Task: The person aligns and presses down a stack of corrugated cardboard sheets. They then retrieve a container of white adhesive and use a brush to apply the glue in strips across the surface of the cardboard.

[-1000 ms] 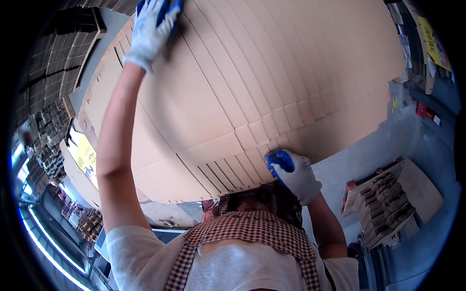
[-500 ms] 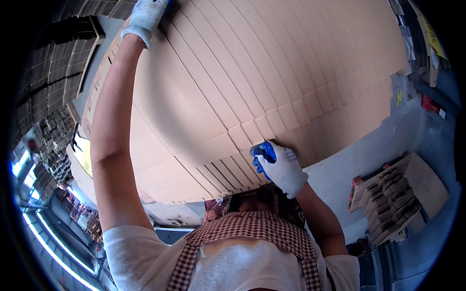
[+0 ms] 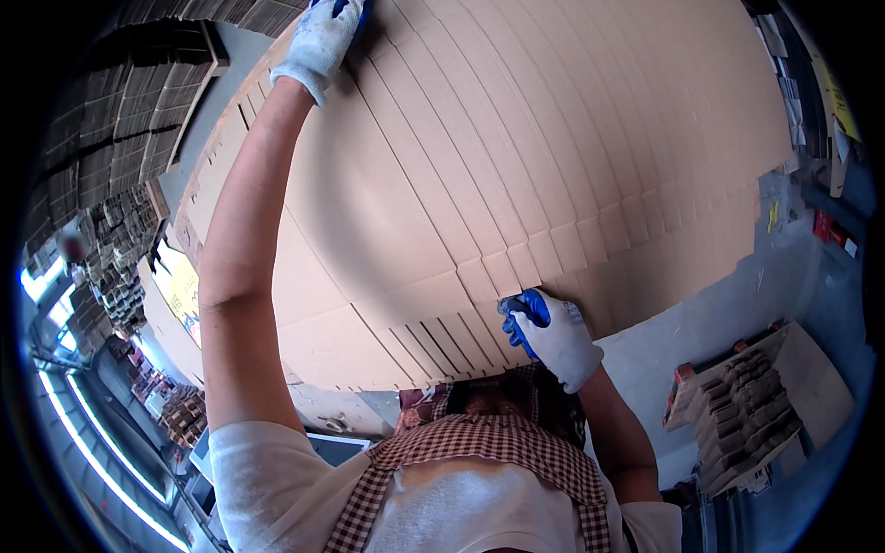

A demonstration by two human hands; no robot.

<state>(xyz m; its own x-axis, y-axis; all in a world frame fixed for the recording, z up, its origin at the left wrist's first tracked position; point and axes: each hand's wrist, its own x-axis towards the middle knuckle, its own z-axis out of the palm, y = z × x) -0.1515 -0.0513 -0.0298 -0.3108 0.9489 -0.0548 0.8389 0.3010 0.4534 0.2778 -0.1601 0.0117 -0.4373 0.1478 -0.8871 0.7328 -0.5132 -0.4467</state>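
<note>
Large brown cardboard sheets (image 3: 406, 212) lie before me in a fanned, overlapping stack, with slots cut along their near edge. Both my hands wear white gloves with blue palms. My left hand (image 3: 323, 41) reaches to the far left part of the stack and rests on the top sheet, its fingers apart and partly cut off by the picture's upper rim. Close to my body, my right hand (image 3: 550, 336) is closed at the near edge of the sheets, fingers curled inward. Whatever it grips, if anything, is hidden by the fingers.
Tall stacks of flat cardboard (image 3: 83, 147) stand at the far left. A yellow printed sheet (image 3: 175, 281) shows beyond my left forearm. At the right, an open box (image 3: 816, 378) holds folded cardboard pieces (image 3: 747, 396). My checked apron (image 3: 479, 429) is just below the stack's edge.
The whole view has shifted, so the sheets and both hands appear farther right and lower. My right hand keeps its place at the sheet edge, while more of my left hand shows.
</note>
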